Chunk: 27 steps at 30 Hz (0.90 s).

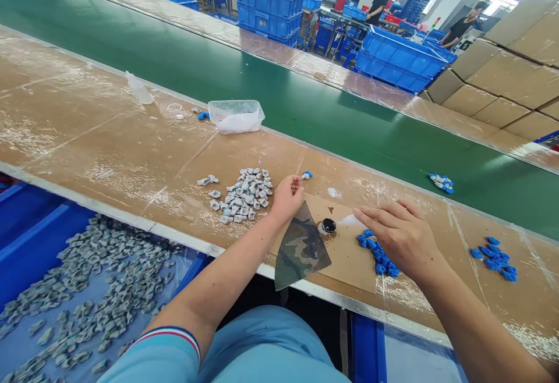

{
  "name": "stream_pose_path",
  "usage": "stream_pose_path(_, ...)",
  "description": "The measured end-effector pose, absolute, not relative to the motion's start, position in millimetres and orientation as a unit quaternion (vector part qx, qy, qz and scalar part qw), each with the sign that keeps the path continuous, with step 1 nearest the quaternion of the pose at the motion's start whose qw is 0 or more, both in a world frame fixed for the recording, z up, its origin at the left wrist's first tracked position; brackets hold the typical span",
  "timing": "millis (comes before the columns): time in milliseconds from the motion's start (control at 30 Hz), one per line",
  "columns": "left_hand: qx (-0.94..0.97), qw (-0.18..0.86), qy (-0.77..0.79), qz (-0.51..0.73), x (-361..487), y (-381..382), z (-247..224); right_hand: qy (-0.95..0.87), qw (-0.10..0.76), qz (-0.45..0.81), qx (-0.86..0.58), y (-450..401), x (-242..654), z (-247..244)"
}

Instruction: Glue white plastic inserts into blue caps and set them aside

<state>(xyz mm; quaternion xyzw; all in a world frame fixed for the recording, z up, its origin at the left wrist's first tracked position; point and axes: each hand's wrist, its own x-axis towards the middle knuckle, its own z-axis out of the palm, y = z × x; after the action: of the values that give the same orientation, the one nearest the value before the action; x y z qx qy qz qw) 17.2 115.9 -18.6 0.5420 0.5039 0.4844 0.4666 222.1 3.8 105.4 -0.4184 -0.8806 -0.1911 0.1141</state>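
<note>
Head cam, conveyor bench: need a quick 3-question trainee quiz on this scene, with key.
1. Multiple choice: which is nearest the right hand? A) clear plastic tub; B) blue parts; C) plastic bottle.
2. True or false: the small round jar stands on the cardboard sheet.
3. Short answer: which hand is nearer the pile of grey parts: the left hand or the right?

Key: 1) B; 2) true; 3) left.
</note>
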Motion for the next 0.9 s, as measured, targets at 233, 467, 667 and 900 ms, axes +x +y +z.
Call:
stream_pose_path(233,0.547,0.464,0.507,0.478,17,115,-17,-0.879,0.106,-0.217,-0.411,2,225,105)
stream_pose_path(467,0.546,0.461,0.503,0.487,17,116,-21,-0.876,0.093,-0.250,-0.403,4,222,108)
stream_pose_path(667,0.539,0.468,0.495,0.495,17,117,-22,-0.864,0.131,-0.207,-0.440,7,229,93)
stream_pose_path(900,0.536,0.479,0.490,0.493,18,117,-22,-0.779,0.229,0.034,-0.583,8,245,63)
